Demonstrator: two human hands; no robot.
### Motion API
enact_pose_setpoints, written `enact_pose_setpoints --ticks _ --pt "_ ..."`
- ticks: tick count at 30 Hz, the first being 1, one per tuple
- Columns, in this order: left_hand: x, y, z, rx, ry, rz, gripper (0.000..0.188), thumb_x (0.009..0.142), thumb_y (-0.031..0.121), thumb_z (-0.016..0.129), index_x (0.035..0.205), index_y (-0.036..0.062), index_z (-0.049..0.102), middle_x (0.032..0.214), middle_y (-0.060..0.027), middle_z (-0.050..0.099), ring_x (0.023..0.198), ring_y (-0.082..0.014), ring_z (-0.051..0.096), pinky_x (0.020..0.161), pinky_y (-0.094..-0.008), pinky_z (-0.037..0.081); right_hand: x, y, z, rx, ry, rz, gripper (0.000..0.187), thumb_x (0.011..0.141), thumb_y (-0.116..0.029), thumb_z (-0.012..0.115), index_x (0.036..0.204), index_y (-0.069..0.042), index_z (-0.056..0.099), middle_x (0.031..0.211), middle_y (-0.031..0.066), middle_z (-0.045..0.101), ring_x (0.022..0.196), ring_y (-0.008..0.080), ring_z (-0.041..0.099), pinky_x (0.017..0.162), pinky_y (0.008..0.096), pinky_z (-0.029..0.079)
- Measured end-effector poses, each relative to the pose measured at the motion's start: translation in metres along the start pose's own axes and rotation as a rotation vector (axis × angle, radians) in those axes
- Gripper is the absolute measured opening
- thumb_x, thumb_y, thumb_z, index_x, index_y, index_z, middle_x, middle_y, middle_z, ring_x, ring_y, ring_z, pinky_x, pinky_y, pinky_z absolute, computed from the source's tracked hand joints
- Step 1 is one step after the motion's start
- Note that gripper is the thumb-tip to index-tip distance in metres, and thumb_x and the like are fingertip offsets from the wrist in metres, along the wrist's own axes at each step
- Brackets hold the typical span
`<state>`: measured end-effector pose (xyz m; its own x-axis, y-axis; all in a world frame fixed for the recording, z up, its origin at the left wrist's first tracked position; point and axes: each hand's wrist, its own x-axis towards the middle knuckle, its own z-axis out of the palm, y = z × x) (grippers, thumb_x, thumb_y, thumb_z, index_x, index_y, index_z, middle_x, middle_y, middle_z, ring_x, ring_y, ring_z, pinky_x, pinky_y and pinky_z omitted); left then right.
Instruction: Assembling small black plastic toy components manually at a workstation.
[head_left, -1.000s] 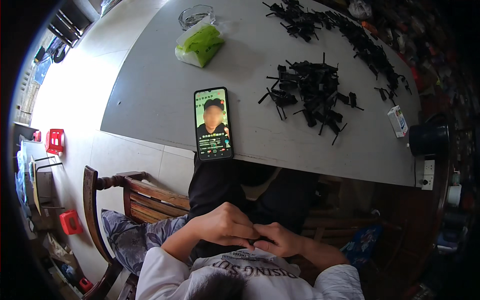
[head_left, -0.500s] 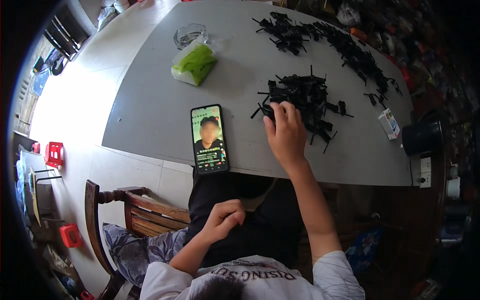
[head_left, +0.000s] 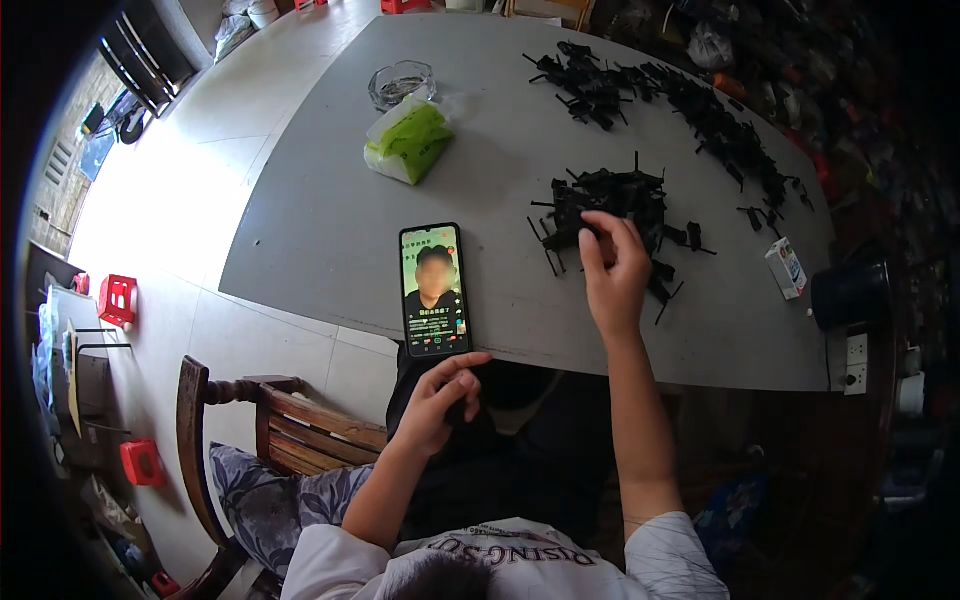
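Observation:
A heap of small black parts (head_left: 625, 200) with thin stems lies on the grey table. At its near edge, my right hand (head_left: 618, 275) has thumb and fingers bent together around what looks like a small black part, mostly lost against the heap. My left hand (head_left: 432, 405) is just off the table's front edge, below a smartphone (head_left: 435, 290). Its index finger stretches out to the right, the other fingers are curled, and nothing is held in it. The phone lies face up with its screen lit.
More black parts (head_left: 725, 130) form a long band at the back right. A green and white tissue pack (head_left: 410, 140) and a glass ashtray (head_left: 402, 85) sit back left. Toward the right edge are a small drink carton (head_left: 787, 268) and a dark bucket (head_left: 850, 292).
My left hand has risen toward the phone, and its index finger has stretched out. My right hand has shifted slightly right at the heap. The whole view has moved a little.

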<state>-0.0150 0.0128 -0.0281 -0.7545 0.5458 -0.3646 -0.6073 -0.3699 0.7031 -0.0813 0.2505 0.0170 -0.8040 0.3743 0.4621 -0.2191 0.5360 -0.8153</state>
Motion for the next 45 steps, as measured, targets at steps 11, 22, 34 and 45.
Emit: enact_pose_setpoints --ticks 11,22,34,45 --pt "-0.011 0.012 0.024 0.528 -0.103 0.376 0.032 0.082 0.012 0.063 0.11 -0.0003 0.051 0.078 -0.0038 0.054 0.063 -0.0089 0.051 0.054 -0.0204 0.041 -0.116 -0.03 -0.032 0.807 -0.439 0.623 0.014 0.087 -0.011 0.056 0.094 0.0 0.061 0.082 0.0031 0.057 0.068 0.008 0.052 0.063 0.0202 0.042" --pt "-0.006 0.004 0.032 0.425 -0.463 0.405 0.032 0.064 0.029 0.082 0.075 0.0074 0.061 0.079 -0.0021 0.055 0.081 -0.0155 0.053 0.072 -0.027 0.042 -0.147 -0.042 -0.045 0.869 -0.367 0.63 0.015 0.083 -0.015 0.066 0.085 -0.003 0.058 0.083 0.0015 0.055 0.069 0.0062 0.051 0.06 0.021 0.041" --pt "-0.017 -0.017 0.047 0.571 -0.169 0.429 0.018 0.076 0.013 0.073 0.083 0.0019 0.061 0.086 -0.0088 0.06 0.084 -0.0165 0.058 0.074 -0.0273 0.045 -0.161 -0.06 -0.04 0.095 -0.171 -0.069 0.015 0.078 -0.007 0.068 0.087 -0.002 0.056 0.087 0.014 0.058 0.07 0.0249 0.059 0.059 0.032 0.048" --pt "-0.011 -0.012 0.042 0.591 -0.217 0.28 0.025 0.072 0.011 0.075 0.091 0.0011 0.062 0.095 -0.0113 0.058 0.085 -0.0217 0.057 0.077 -0.0305 0.045 -0.165 -0.052 -0.039 0.304 -0.199 0.281 0.011 0.088 -0.012 0.058 0.085 -0.002 0.053 0.081 0.0093 0.058 0.067 0.0113 0.055 0.054 0.0237 0.043"
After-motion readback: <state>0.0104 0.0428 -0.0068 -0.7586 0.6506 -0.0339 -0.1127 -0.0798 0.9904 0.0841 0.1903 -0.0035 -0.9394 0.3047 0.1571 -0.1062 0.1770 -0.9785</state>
